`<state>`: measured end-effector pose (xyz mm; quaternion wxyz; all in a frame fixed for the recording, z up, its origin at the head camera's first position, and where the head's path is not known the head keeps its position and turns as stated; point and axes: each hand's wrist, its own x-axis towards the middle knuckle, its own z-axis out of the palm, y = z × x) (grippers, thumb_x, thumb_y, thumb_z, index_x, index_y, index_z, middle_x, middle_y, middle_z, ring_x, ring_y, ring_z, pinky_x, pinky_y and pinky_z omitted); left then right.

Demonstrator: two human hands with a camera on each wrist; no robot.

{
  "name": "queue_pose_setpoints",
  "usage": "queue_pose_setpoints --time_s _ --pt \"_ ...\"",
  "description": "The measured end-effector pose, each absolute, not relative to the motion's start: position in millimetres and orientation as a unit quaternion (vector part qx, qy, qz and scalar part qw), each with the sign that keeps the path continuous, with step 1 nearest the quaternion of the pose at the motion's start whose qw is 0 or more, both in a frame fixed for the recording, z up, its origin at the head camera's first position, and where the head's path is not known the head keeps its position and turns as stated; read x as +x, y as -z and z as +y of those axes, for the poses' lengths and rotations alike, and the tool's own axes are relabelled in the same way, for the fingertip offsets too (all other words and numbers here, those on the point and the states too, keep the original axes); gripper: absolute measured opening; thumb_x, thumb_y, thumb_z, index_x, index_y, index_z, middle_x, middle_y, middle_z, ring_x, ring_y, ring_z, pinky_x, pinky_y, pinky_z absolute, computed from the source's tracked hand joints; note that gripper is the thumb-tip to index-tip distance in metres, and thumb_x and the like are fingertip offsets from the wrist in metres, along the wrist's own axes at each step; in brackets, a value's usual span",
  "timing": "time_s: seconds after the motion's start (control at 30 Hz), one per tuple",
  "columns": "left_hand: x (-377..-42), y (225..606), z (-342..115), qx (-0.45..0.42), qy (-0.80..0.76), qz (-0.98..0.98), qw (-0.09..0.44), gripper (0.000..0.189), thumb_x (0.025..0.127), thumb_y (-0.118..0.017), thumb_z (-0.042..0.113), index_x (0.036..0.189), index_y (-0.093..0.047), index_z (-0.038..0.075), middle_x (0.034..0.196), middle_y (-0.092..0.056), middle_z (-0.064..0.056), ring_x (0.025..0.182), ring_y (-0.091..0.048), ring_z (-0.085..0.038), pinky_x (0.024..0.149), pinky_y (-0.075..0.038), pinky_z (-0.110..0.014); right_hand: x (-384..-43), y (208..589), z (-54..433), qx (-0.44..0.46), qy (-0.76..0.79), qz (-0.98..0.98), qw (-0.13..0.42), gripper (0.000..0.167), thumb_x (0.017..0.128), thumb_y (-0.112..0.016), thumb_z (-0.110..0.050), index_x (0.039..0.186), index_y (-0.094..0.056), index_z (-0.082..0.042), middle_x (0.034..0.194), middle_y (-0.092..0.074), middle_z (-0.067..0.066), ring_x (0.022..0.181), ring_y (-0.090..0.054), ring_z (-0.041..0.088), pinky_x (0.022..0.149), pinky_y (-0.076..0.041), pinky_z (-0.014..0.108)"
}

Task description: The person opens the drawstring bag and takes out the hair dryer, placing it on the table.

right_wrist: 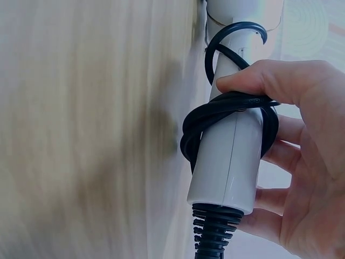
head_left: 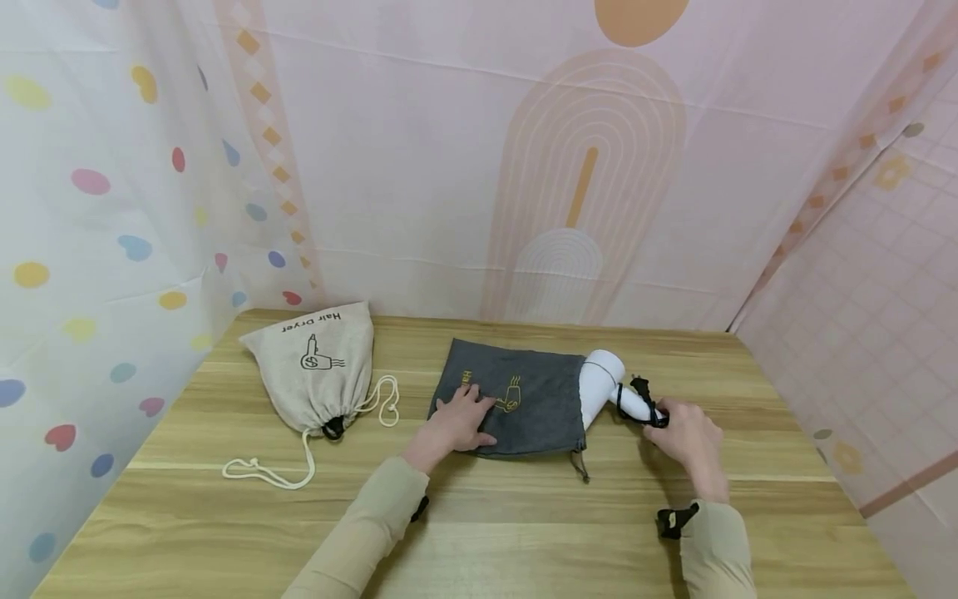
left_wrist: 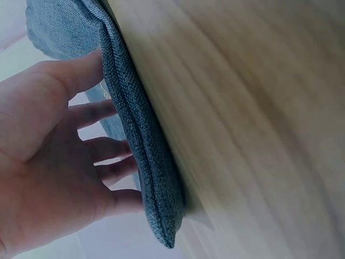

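Dryer (head_left: 599, 378), white, lies right of centre in the frame, its barrel partly inside the mouth of a grey bag (head_left: 546, 426), its handle (right_wrist: 223, 167) angled to the lower right. The right hand (head_left: 690, 433) grips that handle, thumb over the black cord (right_wrist: 199, 123) looped round it, fingers behind. The left hand (head_left: 458, 420), at centre, rests on the bag with fingers spread — no pinch shows. Sliding the dryer through the mouth seems the step in hand; in or out, I cannot tell. Best, I judge, to press the bag against the table (head_left: 524, 532) and move the dryer low and in line with the opening — cord loops and plug (head_left: 639, 388) held close, clear of the drawstring (head_left: 581, 467) at the mouth's lower corner.
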<state>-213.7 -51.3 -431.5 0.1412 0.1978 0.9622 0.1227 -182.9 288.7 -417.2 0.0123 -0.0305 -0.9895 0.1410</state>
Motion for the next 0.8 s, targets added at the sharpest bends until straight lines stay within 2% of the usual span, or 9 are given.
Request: queue_pose_setpoints --time_s 0.3,0.6,0.8 --pt "-219.9 433.1 -59.9 0.214 -0.146 0.955 0.143 0.061 0.087 -0.066 0.031 0.141 -0.045 0.013 0.153 -0.029 -0.020 0.143 -0.024 -0.039 0.107 -0.025 -0.069 -180.1 414.0 297.0 -0.037 -0.141 -0.989 0.002 0.047 0.081 -0.067 -0.027 0.118 -0.060 0.000 0.110 -0.064 0.028 0.078 -0.062 0.034 0.053 -0.041 0.037" --pt "-214.4 428.8 -53.3 0.195 -0.114 0.969 0.104 0.059 0.082 -0.072 0.025 0.135 -0.052 0.009 0.146 -0.041 -0.022 0.138 -0.035 -0.039 0.106 -0.038 -0.054 -176.8 414.0 305.7 -0.053 -0.140 -0.989 0.006 0.046 0.080 -0.067 -0.028 0.117 -0.061 0.000 0.110 -0.063 0.030 0.083 -0.063 0.041 0.054 -0.042 0.040" --pt "-217.1 431.9 -53.5 0.187 -0.104 0.973 0.089 0.055 0.080 -0.073 0.020 0.132 -0.056 0.013 0.145 -0.043 -0.020 0.137 -0.037 -0.038 0.105 -0.040 -0.053 -173.8 412.7 311.2 -0.058 -0.146 -0.988 0.009 0.046 0.079 -0.067 -0.026 0.116 -0.060 0.002 0.108 -0.064 0.030 0.081 -0.062 0.038 0.054 -0.043 0.039"
